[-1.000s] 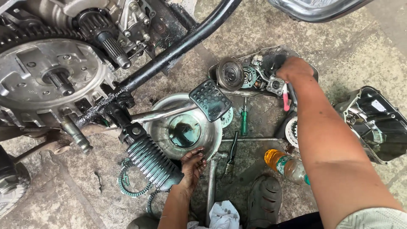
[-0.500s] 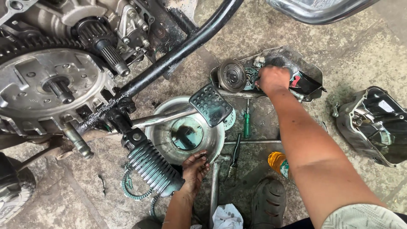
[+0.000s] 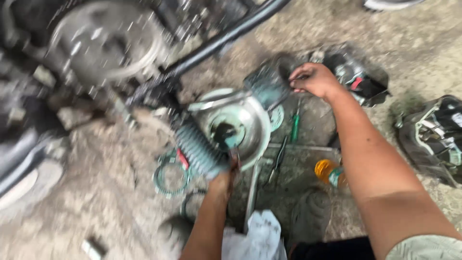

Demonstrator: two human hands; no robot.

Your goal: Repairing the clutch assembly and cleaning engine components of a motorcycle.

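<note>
Below, two hands: left hand (image 3: pixel 222 180) at one metal bowl (image 3: pixel 254 126), right hand (image 3: pixel 315 79) apart.

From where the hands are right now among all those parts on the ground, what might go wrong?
The left hand rests on the rim of the metal bowl, which may tip and spill whatever it holds. The right hand is closed beside the footrest, though blur hides whether it grips anything; a small part could drop into the gritty floor. The screwdrivers lie loose underfoot.

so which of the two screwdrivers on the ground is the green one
The green screwdriver is the upper one, lying just below the right hand. The other, dark screwdriver lies lower, beside the metal bowl.
</note>
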